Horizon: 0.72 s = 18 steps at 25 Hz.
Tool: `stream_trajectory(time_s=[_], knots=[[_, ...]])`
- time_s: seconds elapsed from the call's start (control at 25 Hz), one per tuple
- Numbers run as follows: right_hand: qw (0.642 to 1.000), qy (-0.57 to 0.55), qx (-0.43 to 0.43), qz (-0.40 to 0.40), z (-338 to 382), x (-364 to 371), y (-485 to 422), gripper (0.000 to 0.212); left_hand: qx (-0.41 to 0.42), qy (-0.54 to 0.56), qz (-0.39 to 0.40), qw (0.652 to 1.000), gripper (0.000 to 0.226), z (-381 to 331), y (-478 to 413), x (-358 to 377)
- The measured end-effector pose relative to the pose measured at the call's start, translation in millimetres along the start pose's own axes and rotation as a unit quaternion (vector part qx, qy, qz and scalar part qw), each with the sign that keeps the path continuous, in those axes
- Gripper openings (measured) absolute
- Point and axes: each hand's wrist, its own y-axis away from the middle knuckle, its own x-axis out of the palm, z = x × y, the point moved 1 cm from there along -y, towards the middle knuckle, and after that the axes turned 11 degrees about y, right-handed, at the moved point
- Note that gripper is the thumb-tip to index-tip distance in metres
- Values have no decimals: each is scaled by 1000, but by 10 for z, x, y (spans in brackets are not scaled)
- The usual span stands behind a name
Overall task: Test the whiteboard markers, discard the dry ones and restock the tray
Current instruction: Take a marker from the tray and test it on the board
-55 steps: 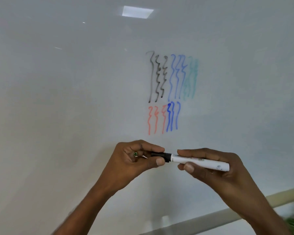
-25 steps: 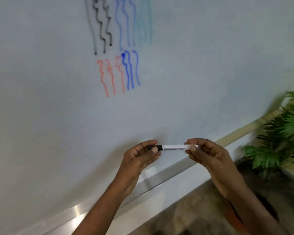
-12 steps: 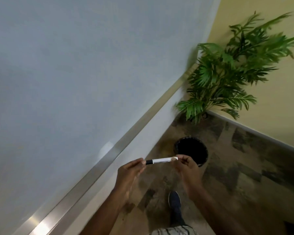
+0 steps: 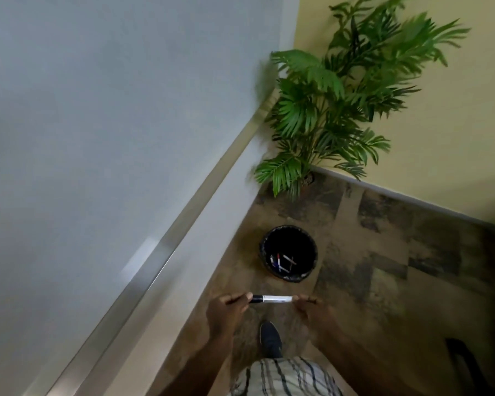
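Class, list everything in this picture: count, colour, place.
whiteboard: one, pale grey, left
ledge: one, silver, under the whiteboard
plant: one, green, far corner
wall: one, yellow, right
floor: one, mottled brown, underfoot
bin: one, black, on the floor near the plant
discarded markers: several, count unclear, inside the bin
marker: one, white with black cap, held between both hands
shoe: one, dark, below the marker
checked garment: one, pale, bottom edge
left hand: one, pinches the marker's black end
right hand: one, pinches the marker's white end
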Motion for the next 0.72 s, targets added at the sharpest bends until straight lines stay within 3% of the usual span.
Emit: stream_trajectory(time_s=[0.04,0.16,0.32,0.44,0.56,0.64,0.72], knots=[[1000,-7,23,3,42,-48,-119,15,13,-37,1,999,22,-28,-82,126],[999,-33,32,21,90,-158,-568,62,15,-61,7,998,20,-221,-295,507],[996,-48,47,-54,504,-301,-879,8,35,-66,33,997,16,-498,-621,1088],[995,-54,37,-69,835,-395,-1188,7,36,-96,49,993,32,-771,-845,1490],[993,-58,42,-96,1072,-452,-1470,4,57,-131,119,983,38,-976,-1049,1795],[995,-24,22,-90,1209,-479,-1578,22,62,-163,148,974,62,-1080,-1144,1877],[994,-14,-1,-109,1307,-508,-1645,26,33,-139,135,980,69,-1160,-1222,1854]])
